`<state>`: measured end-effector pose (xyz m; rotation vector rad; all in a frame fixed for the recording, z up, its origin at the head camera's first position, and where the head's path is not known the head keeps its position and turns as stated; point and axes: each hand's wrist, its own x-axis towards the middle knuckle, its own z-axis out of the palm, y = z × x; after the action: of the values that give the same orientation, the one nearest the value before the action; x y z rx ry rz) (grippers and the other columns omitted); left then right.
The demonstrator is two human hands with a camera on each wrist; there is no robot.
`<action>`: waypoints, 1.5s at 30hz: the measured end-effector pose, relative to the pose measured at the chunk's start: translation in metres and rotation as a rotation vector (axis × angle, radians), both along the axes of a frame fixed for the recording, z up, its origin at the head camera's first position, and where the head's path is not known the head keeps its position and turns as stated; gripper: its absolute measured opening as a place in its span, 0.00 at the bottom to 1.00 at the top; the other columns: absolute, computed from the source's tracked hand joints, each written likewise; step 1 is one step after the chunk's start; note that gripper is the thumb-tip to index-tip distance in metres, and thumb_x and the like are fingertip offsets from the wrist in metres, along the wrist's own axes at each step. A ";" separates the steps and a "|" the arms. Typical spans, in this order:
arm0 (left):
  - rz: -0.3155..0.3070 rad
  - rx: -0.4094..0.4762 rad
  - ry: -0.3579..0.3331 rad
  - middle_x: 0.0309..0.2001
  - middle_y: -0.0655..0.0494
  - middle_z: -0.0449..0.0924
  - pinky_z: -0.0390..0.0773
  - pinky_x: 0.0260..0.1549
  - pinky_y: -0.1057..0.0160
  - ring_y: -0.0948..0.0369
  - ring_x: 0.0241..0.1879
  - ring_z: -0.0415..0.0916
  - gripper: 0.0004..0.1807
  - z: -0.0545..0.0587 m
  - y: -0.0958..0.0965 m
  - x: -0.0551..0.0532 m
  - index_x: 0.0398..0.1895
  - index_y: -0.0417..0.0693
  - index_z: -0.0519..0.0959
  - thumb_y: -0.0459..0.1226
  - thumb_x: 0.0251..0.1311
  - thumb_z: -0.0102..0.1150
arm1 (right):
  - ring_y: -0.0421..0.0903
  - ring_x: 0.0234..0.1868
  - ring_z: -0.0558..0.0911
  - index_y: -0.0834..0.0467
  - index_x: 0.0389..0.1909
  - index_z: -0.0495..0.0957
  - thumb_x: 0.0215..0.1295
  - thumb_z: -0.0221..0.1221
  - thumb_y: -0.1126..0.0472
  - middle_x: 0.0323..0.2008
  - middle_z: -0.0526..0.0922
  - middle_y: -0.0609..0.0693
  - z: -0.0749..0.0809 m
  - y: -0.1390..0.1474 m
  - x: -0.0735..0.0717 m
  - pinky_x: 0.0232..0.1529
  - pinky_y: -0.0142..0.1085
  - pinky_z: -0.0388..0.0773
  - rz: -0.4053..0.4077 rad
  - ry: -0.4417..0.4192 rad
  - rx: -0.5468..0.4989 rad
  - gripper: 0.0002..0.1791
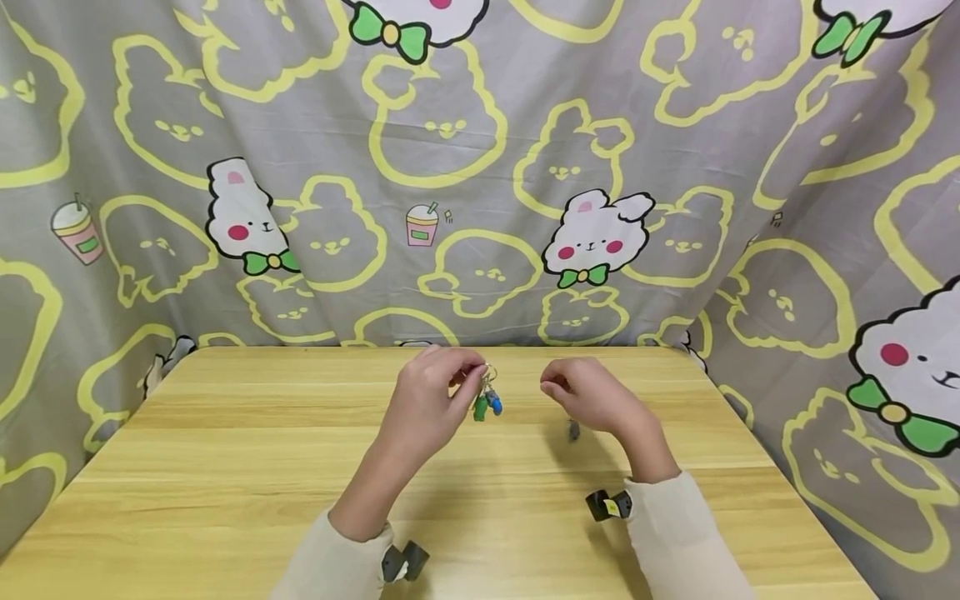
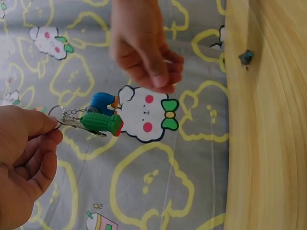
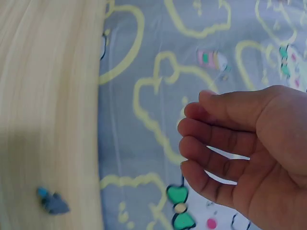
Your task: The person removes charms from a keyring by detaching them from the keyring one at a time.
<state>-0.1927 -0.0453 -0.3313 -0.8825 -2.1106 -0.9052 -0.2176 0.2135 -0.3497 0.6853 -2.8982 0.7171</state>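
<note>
My left hand (image 1: pixel 433 398) pinches a metal key ring (image 2: pixel 56 114) between thumb and forefinger, above the table. From it hang a green charm (image 2: pixel 100 122) with a red tip and a blue charm (image 2: pixel 100 104) with orange parts, on short chains. In the left wrist view another charm behind the green one is mostly hidden. My right hand (image 1: pixel 596 400) hovers to the right, apart from the ring, its fingers loosely bent with nothing between them. Below it on the tabletop lies a small dark grey piece (image 1: pixel 573 430) with a bluish end (image 3: pixel 42 191).
The wooden table (image 1: pixel 300 500) stretches under both hands. A grey curtain (image 1: pixel 465 200) with yellow outlines and white rabbit faces hangs behind the table and along its sides. Black devices (image 1: pixel 607 505) are strapped at both wrists, over cream sleeves (image 1: pixel 686 533).
</note>
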 end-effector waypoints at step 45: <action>-0.216 0.180 -0.187 0.32 0.62 0.83 0.79 0.29 0.64 0.67 0.32 0.76 0.05 0.005 -0.002 0.003 0.43 0.46 0.88 0.36 0.67 0.67 | 0.44 0.35 0.81 0.55 0.44 0.85 0.74 0.60 0.63 0.37 0.86 0.43 0.019 -0.054 0.030 0.36 0.37 0.79 0.220 0.069 -0.521 0.06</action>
<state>-0.1901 -0.0476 -0.3258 -0.9762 -2.0741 -1.3131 -0.1876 0.1592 -0.3309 0.9307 -2.4260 1.3707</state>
